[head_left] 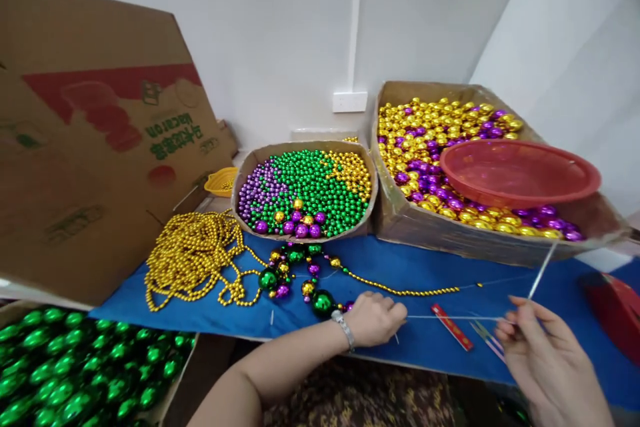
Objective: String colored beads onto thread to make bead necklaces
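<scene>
- Our left hand (pixel 377 320) is closed around a white cord (pixel 455 317), right beside some strung beads (pixel 323 303)
- Our right hand (pixel 547 350) is pinching it too, so it runs straight between our hands over the blue counter (pixel 420 350)
- We've got a slim red packet (pixel 451 327) lying between our hands as well

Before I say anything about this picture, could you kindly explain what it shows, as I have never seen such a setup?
There is no machine: a person works bare-handed, and the single picture comes from a camera worn on their head. On the blue cloth lie gold bead strands, a string of mixed green, purple and gold beads, and a red packet. Behind stand a bead-filled box and a larger box, a red bowl on its beads. The left hand, closed, grips a thin white thread that runs straight to the right hand, which pinches it.
</scene>
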`<control>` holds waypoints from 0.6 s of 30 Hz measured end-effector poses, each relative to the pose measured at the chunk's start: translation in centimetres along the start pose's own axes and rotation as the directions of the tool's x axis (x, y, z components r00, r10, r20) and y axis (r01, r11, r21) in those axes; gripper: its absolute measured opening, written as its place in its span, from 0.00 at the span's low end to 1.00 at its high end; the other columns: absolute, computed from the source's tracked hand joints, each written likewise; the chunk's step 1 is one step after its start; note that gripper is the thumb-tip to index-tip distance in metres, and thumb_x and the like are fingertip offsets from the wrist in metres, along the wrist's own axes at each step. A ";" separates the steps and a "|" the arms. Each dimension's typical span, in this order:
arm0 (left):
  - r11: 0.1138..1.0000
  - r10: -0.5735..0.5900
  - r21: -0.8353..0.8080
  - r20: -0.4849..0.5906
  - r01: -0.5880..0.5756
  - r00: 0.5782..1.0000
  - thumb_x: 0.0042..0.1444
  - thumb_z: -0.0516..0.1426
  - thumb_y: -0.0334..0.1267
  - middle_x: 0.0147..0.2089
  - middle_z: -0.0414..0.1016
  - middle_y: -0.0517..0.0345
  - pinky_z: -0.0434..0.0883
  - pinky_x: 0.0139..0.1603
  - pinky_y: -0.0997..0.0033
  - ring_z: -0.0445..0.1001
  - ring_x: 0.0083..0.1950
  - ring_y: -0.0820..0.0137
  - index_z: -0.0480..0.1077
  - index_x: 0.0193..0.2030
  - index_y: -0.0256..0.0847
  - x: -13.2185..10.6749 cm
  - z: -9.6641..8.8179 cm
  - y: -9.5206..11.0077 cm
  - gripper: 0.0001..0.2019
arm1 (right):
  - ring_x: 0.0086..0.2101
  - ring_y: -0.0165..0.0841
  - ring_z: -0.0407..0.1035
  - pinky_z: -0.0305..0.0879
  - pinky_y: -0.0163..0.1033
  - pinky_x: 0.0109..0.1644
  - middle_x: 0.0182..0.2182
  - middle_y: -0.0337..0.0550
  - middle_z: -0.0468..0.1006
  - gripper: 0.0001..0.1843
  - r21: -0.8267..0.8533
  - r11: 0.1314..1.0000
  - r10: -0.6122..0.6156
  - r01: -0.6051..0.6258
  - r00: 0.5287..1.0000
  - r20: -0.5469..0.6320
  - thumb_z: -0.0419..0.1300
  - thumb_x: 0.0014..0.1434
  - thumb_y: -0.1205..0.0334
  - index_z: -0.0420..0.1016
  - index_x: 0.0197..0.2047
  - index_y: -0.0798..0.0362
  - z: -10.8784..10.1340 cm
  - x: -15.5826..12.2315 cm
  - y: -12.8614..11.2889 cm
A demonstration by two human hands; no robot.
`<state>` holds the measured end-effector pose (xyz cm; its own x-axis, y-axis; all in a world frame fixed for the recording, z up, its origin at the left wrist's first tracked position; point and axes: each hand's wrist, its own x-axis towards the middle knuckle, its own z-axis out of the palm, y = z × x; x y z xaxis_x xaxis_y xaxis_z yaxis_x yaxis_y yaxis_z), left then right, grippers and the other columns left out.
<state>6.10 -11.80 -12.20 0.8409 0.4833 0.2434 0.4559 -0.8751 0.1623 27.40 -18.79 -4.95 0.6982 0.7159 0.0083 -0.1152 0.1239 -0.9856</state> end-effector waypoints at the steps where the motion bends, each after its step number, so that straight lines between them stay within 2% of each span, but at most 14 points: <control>1: 1.000 -0.004 0.012 0.019 0.004 1.000 0.61 0.47 0.46 0.30 0.72 0.54 0.62 0.27 0.69 0.72 0.31 0.64 0.65 0.40 0.40 -0.2 -0.1 0.0 0.12 | 0.20 0.23 0.60 0.60 0.30 0.20 0.21 0.31 0.65 0.21 0.040 0.998 0.041 -0.040 0.999 -0.015 0.70 0.39 0.45 0.71 0.30 0.48 0.0 0.0 0.2; 3: 0.999 -0.029 0.025 0.055 0.028 0.998 0.60 0.48 0.48 0.32 0.72 0.53 0.64 0.28 0.68 0.72 0.31 0.64 0.64 0.44 0.40 -0.5 -0.2 0.0 0.14 | 0.21 0.24 0.60 0.60 0.30 0.20 0.22 0.32 0.65 0.20 0.139 0.982 0.135 -0.127 0.990 -0.043 0.72 0.37 0.48 0.71 0.30 0.47 0.2 0.0 0.4; 5: 0.996 -0.084 0.037 0.080 0.081 0.993 0.58 0.49 0.51 0.35 0.73 0.51 0.67 0.31 0.65 0.73 0.33 0.62 0.62 0.51 0.39 -0.9 -0.5 0.1 0.20 | 0.22 0.25 0.61 0.61 0.32 0.21 0.25 0.34 0.65 0.19 0.163 0.977 0.149 -0.136 0.986 -0.075 0.72 0.38 0.50 0.72 0.30 0.47 0.4 0.1 0.6; 7: 0.988 -0.148 0.057 0.078 0.144 0.986 0.56 0.51 0.55 0.40 0.73 0.46 0.68 0.38 0.58 0.73 0.38 0.58 0.57 0.58 0.37 -1.6 -1.5 0.0 0.29 | 0.24 0.27 0.63 0.64 0.35 0.22 0.27 0.36 0.67 0.17 0.151 0.982 0.133 -0.116 0.985 -0.106 0.72 0.39 0.51 0.71 0.29 0.47 0.3 0.5 1.0; 10: 0.984 -0.176 0.027 0.002 0.176 0.984 0.53 0.53 0.56 0.51 0.71 0.41 0.65 0.50 0.52 0.70 0.49 0.54 0.54 0.62 0.37 -4.5 -4.9 -1.1 0.34 | 0.23 0.30 0.65 0.66 0.39 0.22 0.25 0.37 0.66 0.17 0.100 0.990 0.111 -0.098 0.986 -0.125 0.71 0.40 0.50 0.70 0.29 0.47 0.2 1.0 1.9; 12: 0.973 -0.230 -0.035 -0.091 0.227 0.969 0.57 0.51 0.50 0.53 0.71 0.46 0.65 0.52 0.61 0.70 0.51 0.60 0.58 0.60 0.42 -8.5 -8.0 -2.7 0.26 | 0.22 0.29 0.65 0.67 0.38 0.22 0.24 0.36 0.67 0.20 0.068 0.990 0.131 -0.125 0.987 -0.092 0.71 0.38 0.47 0.70 0.29 0.47 0.2 0.7 2.6; 13: 0.938 -0.346 -0.053 -0.160 0.342 0.924 0.59 0.50 0.46 0.51 0.73 0.48 0.65 0.52 0.65 0.70 0.50 0.63 0.61 0.58 0.43 -11.2 -9.6 -3.8 0.21 | 0.21 0.28 0.65 0.67 0.37 0.22 0.24 0.36 0.67 0.22 0.056 0.988 0.150 -0.146 0.986 -0.071 0.71 0.36 0.46 0.70 0.30 0.48 0.4 0.3 2.8; 14: 0.868 -0.490 -0.047 -0.244 0.494 0.837 0.60 0.49 0.44 0.49 0.74 0.49 0.66 0.50 0.67 0.72 0.48 0.64 0.65 0.54 0.44 -14.4 -11.1 -5.0 0.17 | 0.21 0.27 0.66 0.68 0.36 0.22 0.25 0.36 0.69 0.23 0.043 0.984 0.174 -0.172 0.984 -0.044 0.72 0.34 0.46 0.71 0.31 0.48 0.5 -0.2 3.0; 16: 0.613 -0.734 -0.016 -0.380 0.790 0.563 0.60 0.48 0.41 0.43 0.77 0.51 0.67 0.45 0.67 0.74 0.42 0.64 0.69 0.47 0.45 -21.6 -13.5 -7.7 0.13 | 0.22 0.27 0.68 0.70 0.34 0.24 0.26 0.36 0.71 0.27 0.007 0.978 0.210 -0.210 0.978 0.002 0.72 0.32 0.44 0.72 0.32 0.49 0.9 -1.4 3.4; 18: 0.301 -0.858 0.030 -0.428 0.953 0.285 0.58 0.48 0.42 0.40 0.77 0.49 0.68 0.40 0.66 0.75 0.39 0.60 0.70 0.41 0.41 -29.1 -14.6 -9.9 0.13 | 0.23 0.27 0.70 0.71 0.34 0.25 0.27 0.37 0.73 0.29 -0.033 0.980 0.196 -0.195 0.980 0.039 0.72 0.33 0.43 0.72 0.34 0.51 1.4 -2.4 3.7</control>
<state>-27.15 -16.77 -6.90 -0.2765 0.8991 0.3393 0.9476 0.1963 0.2519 24.31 -19.12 -8.39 0.6342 0.7522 -0.1789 -0.2261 -0.0409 -0.9733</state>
